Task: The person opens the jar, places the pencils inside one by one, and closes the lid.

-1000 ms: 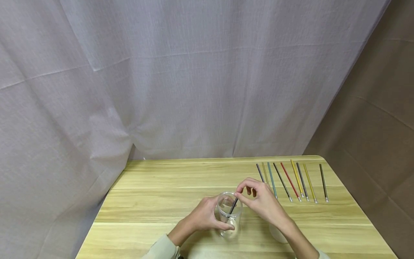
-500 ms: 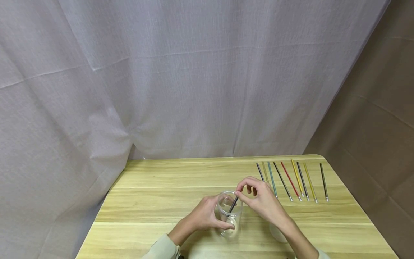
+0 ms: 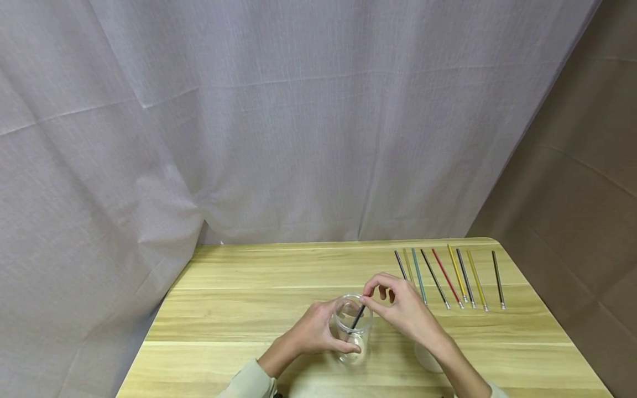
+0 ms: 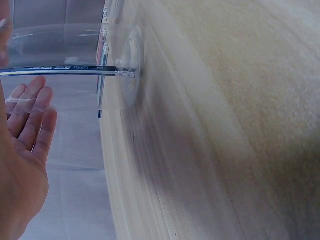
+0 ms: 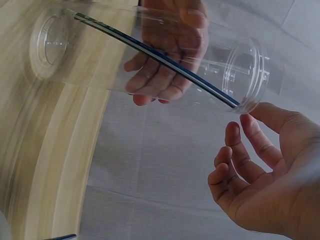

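A clear plastic jar [image 3: 354, 358] stands upright on the wooden table, its top uncovered. My left hand [image 3: 316, 330] grips its side, the thumb in front and the fingers behind. A dark striped pencil [image 5: 157, 56] leans inside the jar, eraser end at the bottom and upper end by the rim. With thumb and forefinger, my right hand [image 3: 404, 307] pinches that upper end at the rim. The other right fingers [image 5: 234, 142] are loosely bent, holding nothing. In the left wrist view, the pencil's metal ferrule [image 4: 125, 72] shows near the jar's base.
Several pencils lie in a spread row at the table's back right, among them a red pencil [image 3: 447, 278] and a teal pencil [image 3: 418, 275]. A round whitish object [image 3: 426, 362] is partly hidden under the right forearm. A grey curtain [image 3: 298, 138] hangs behind the table.
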The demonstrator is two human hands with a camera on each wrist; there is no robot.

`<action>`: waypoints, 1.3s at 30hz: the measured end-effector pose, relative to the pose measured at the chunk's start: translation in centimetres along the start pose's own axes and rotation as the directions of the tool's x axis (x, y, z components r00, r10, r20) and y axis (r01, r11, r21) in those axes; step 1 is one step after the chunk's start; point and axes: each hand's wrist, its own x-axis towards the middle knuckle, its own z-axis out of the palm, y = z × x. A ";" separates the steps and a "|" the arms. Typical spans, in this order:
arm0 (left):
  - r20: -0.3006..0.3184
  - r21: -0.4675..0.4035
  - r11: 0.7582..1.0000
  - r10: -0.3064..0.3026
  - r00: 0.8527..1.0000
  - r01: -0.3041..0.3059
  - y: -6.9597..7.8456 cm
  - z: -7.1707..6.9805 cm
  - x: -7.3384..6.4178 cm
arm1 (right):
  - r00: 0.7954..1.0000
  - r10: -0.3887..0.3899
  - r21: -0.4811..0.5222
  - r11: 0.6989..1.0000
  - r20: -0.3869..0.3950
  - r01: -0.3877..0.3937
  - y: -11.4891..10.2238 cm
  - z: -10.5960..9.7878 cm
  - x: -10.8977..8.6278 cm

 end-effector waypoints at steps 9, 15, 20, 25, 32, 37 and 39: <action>0.004 -0.016 1.000 -0.007 1.000 0.007 0.0 0.1 0.0 | 1.000 0.012 0.019 1.000 -0.003 -0.012 0.5 -0.3 0.1; 0.001 -0.024 1.000 0.005 1.000 -0.005 0.0 0.1 -0.1 | 1.000 0.012 0.031 0.999 -0.009 -0.012 1.1 -0.3 0.0; -0.003 -0.017 1.000 0.009 1.000 -0.009 -0.1 0.1 0.0 | 0.998 0.034 0.028 0.999 -0.048 -0.032 2.7 -0.3 0.1; 0.004 -0.008 1.000 -0.003 1.000 0.003 -0.1 0.1 0.0 | 0.981 0.140 0.084 0.988 -0.131 -0.130 6.2 -0.4 1.0; 0.016 0.004 1.000 -0.026 1.000 0.025 0.0 0.1 0.0 | 0.931 0.263 0.185 0.958 -0.255 -0.220 11.6 -0.9 2.6; 0.023 0.006 0.999 -0.053 0.998 0.053 0.0 0.1 0.1 | 0.898 0.323 0.168 0.944 -0.297 -0.284 14.9 -1.3 4.1; 0.024 0.008 0.998 -0.058 0.998 0.058 -0.1 0.1 0.1 | 0.887 0.343 0.151 0.938 -0.309 -0.310 16.2 -1.2 4.7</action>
